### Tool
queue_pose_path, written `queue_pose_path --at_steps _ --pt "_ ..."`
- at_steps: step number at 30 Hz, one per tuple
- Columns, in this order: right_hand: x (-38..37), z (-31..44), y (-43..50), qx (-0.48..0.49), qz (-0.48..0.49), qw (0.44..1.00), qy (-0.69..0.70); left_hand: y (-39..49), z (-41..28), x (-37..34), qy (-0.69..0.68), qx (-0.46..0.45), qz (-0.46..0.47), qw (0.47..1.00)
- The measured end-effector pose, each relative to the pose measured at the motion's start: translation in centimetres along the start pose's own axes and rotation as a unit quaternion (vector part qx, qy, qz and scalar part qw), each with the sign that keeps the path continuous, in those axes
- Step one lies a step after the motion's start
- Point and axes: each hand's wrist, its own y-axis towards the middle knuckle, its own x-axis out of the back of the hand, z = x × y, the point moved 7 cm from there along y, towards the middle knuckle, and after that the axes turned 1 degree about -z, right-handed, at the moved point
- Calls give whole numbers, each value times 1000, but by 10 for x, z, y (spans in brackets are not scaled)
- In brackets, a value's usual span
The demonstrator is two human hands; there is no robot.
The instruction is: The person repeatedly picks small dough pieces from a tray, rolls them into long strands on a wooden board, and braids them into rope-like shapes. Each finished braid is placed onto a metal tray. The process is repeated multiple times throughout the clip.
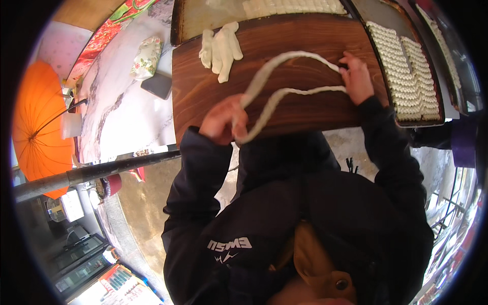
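Observation:
A long, twisted rope of pale dough [293,54] makes a loop above a dark wooden board [305,114]. Its left bend is in my left hand [227,120], raised near the board's front left edge; the dough there is blurred. At the right side of the board, my right hand [357,78] holds the other end of the loop between thumb and fingers. Several short, thick strips of dough [223,49] lie together on the board's back left part.
Right of the board stands a tray [440,122] with rows of twisted dough [392,68]; another tray [179,23] with dough pieces is behind. A phone [157,85] and a floral packet [148,57] lie on the marble-patterned table at left. An orange umbrella [42,126] stands beyond it.

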Motion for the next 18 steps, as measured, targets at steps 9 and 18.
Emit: queue_pose_path --at_steps 9,18 --pt "-24 -11 -39 72 46 990 -109 -44 -80 148 175 -228 -242 927" --pt "9 14 -42 68 118 989 52 -84 -63 123 282 -191 -207 917"
